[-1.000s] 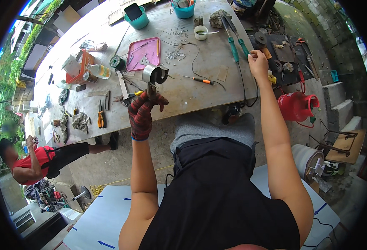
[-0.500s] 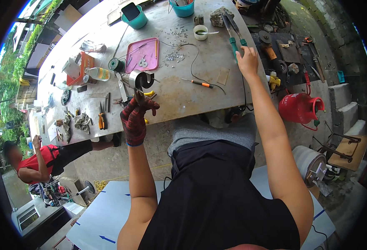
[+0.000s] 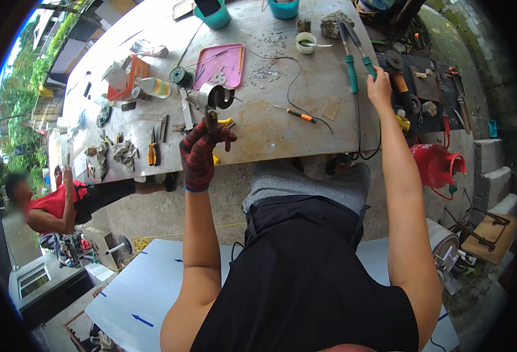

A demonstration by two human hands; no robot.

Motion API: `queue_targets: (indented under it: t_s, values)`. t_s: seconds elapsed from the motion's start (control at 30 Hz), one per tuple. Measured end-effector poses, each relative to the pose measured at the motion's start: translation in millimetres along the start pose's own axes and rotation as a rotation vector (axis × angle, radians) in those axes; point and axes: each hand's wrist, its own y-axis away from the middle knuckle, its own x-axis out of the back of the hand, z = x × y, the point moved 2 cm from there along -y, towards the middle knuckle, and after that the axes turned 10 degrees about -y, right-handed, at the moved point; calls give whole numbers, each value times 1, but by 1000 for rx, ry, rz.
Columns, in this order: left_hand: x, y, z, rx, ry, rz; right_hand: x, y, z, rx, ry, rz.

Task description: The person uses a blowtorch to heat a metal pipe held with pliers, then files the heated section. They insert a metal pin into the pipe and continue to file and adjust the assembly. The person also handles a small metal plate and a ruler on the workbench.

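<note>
Flanking bare tabletop (image 3: 267, 141) near its edge, left hand (image 3: 200, 154) holds curled metal (image 3: 208, 95).

Worktable (image 3: 270, 135) across the upper frame, gas cylinder (image 3: 427, 164) beyond its right edge.
On the table: tray (image 3: 230, 66) at upper centre, spool (image 3: 181, 77) just left of it, bottle (image 3: 154, 87) and basket (image 3: 138, 73) farther left. At upper right, cup (image 3: 305, 44) left of a stone (image 3: 331, 27); below the stone, two irons (image 3: 352, 74), right hand (image 3: 380, 92) at the right one's handle. Left hand (image 3: 201, 154) below the tray.
</note>
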Motion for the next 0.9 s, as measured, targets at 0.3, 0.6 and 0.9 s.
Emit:
queue_targets:
  t_s: [0.3,0.6,0.9]
  values:
    - [16,13,-2,14,38,6,171,75,-177,397,-119,-71]
    - [23,26,-1,-77,-49,-5,264,165,-278,562,-221,-345]
    - [19,31,6,-64,-87,-63,264,185,-312,609,-136,-447]
